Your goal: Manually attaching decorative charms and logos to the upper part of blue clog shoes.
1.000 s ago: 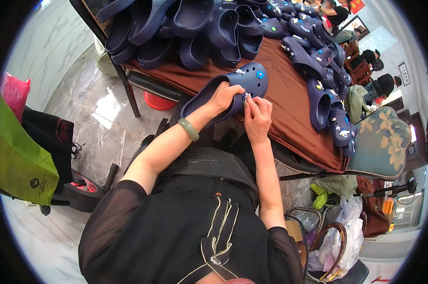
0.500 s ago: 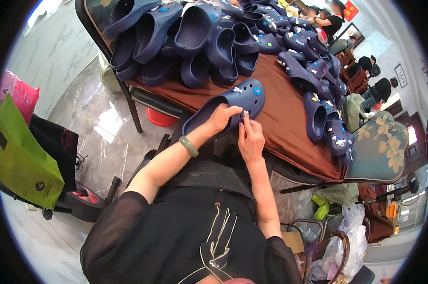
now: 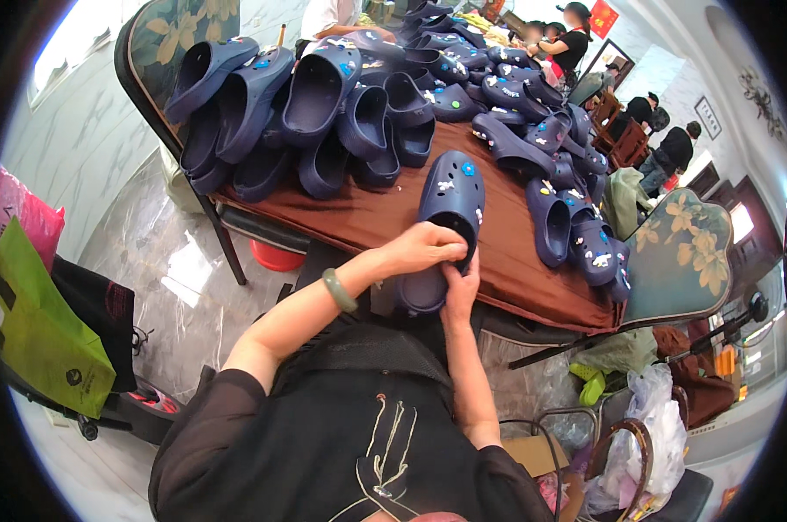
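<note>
A navy clog (image 3: 453, 196) with a blue flower charm and a small white charm on its toe points away from me at the table's near edge. My right hand (image 3: 460, 291) grips its right side, thumb near the opening. My left hand (image 3: 428, 246) lies across the clog's opening with bent fingers closed at the opening's right rim; the fingertips are partly hidden. Piled navy clogs (image 3: 320, 96) fill the table's far left. Several more, decorated with small charms, stand in a row (image 3: 576, 217) on the right side of the brown-covered table (image 3: 498, 235).
Floral-backed chairs stand at the far left (image 3: 180, 43) and right (image 3: 680, 252) of the table. A red basin (image 3: 276, 255) sits underneath. A green bag (image 3: 50, 322) hangs at left; plastic bags (image 3: 637, 435) lie at lower right. Other people (image 3: 576, 43) are in the background.
The clog has turned upright, toe now pointing away. My left hand has moved from its upper to the opening; my right hand has shifted from the toe holes to gripping the side.
</note>
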Motion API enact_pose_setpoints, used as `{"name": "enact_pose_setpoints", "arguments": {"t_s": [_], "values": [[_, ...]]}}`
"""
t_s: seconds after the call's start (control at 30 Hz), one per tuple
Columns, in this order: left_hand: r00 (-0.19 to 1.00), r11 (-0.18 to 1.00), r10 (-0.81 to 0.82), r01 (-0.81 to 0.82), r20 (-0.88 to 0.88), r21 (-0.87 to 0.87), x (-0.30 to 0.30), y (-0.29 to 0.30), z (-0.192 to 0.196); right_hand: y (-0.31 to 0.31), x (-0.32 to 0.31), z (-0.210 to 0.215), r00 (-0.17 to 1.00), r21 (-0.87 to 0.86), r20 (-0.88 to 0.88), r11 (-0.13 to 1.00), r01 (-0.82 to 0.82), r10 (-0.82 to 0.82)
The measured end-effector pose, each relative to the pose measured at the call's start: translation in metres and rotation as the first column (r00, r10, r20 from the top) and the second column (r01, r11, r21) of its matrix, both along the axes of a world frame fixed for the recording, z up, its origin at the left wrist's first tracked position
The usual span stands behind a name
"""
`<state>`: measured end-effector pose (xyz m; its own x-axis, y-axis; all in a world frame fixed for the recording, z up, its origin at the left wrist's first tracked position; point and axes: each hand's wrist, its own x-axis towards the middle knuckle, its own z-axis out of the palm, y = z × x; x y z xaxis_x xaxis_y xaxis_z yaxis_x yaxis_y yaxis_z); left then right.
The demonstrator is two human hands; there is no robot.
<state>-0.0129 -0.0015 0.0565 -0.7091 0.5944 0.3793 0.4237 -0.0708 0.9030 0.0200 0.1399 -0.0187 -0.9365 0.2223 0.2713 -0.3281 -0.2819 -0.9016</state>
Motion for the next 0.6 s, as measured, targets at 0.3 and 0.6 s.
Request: {"name": "enact_pose_setpoints", "arguments": {"t_s": [0.3, 0.6], "values": [[0.676, 0.665, 0.549, -0.71, 0.491, 0.233, -0.035, -0.139, 0.009, 0.15, -0.088, 0.034, 0.987, 0.2, 0.053, 0.97, 0.136, -0.149], [0.574, 0.616, 0.342, -0.735, 0.744, 0.284, -0.076, -0.197, 0.02, 0.081, -0.005, 0.135, 0.951, 0.579, -0.297, 0.776, 0.252, -0.087]]}}
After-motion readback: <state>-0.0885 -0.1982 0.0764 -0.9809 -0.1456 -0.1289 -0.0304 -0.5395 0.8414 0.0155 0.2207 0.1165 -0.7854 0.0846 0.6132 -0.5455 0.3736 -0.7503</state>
